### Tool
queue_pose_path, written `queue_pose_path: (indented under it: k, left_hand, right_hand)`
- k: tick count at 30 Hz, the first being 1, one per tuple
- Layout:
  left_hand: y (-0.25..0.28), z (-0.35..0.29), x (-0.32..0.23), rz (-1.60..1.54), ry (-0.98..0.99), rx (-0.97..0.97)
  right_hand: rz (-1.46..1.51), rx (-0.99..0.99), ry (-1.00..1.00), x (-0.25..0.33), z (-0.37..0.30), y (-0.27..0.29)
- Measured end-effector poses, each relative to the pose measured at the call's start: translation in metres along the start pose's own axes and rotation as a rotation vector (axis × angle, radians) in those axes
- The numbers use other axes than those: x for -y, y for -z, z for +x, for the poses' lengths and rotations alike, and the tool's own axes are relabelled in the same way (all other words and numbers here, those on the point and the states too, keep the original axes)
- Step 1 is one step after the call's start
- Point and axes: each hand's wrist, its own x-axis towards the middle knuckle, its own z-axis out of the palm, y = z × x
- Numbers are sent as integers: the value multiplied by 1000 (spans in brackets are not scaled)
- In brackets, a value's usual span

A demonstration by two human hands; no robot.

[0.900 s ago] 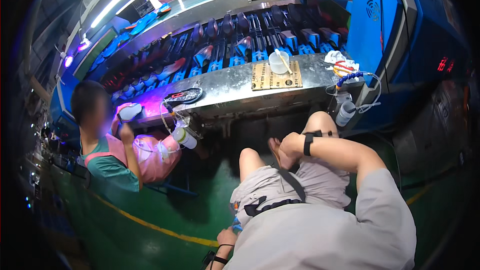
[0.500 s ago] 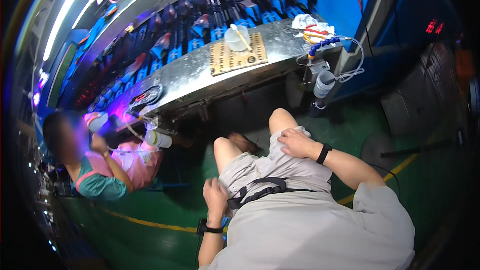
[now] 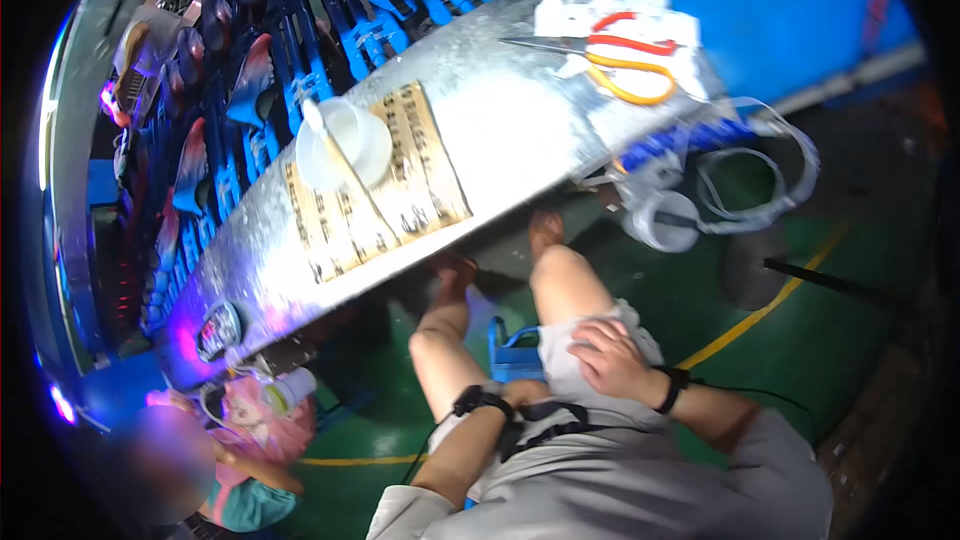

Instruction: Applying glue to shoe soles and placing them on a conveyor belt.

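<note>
My right hand (image 3: pixel 611 357) lies on the right thigh of my pale shorts, fingers stretched flat, holding nothing. My left hand (image 3: pixel 526 393) is at the front of my shorts by the black waist strap (image 3: pixel 545 430); its fingers are blurred and partly hidden. Just beyond it, a blue plastic stool (image 3: pixel 514 352) shows between my legs. Ahead on the metal bench (image 3: pixel 510 130), a translucent plastic cup (image 3: pixel 358 140) stands on a piece of printed cardboard (image 3: pixel 425 165). A brush with a pale handle (image 3: pixel 358 185) leans across the cup's near side.
Scissors with red and orange handles (image 3: pixel 630 80) lie on a white cloth (image 3: pixel 585 0) at the bench's right. A white container with coiled tubing (image 3: pixel 668 222) hangs off the edge. Shoe parts on blue holders (image 3: pixel 375 35) line the back. A co-worker in pink (image 3: pixel 260 415) sits at left.
The bench now looks larger and closer. My left hand has moved from beside my left hip to the front of my shorts. My right hand stays on the thigh.
</note>
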Motion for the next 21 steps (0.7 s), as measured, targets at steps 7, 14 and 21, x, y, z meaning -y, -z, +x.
queue_pose_path:
  k: [7, 14, 21]
  left_hand:
    - [103, -81, 109, 27, 195, 206]
    - [170, -139, 97, 47, 253, 272]
    - [144, -58, 68, 46, 31, 225]
  right_hand:
    - [33, -48, -103, -9, 43, 33]
    - [112, -98, -259, -2, 79, 54]
    - [122, -276, -61, -24, 100, -16]
